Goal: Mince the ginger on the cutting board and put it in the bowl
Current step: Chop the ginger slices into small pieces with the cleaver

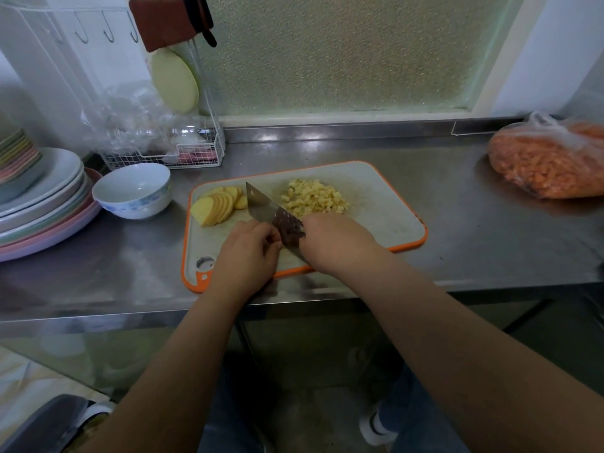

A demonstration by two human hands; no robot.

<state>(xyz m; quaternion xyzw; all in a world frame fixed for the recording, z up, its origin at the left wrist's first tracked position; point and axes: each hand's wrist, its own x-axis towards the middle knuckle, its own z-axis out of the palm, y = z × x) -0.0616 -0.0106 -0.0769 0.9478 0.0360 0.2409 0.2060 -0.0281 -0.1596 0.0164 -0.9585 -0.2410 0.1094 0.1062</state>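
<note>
The cutting board (pixel 385 207) lies near the counter's front edge, bare steel stretching to the right of the right hand (pixel 330 243). That hand grips the cleaver (pixel 268 207) near its handle; the blade angles away to the left. The left hand (pixel 248 253), fingers curled, touches the blade's near side. Diced ginger (pixel 313 197) is heaped just beyond the right hand; sliced ginger (pixel 219 207) fans out beyond the left hand. The empty bowl (pixel 134 191) sits further left, beside stacked plates (pixel 42 204). A bag of carrots (pixel 549 161) lies far right.

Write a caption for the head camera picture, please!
Right hand holds cleaver between sliced ginger and diced ginger; bowl empty.
</note>
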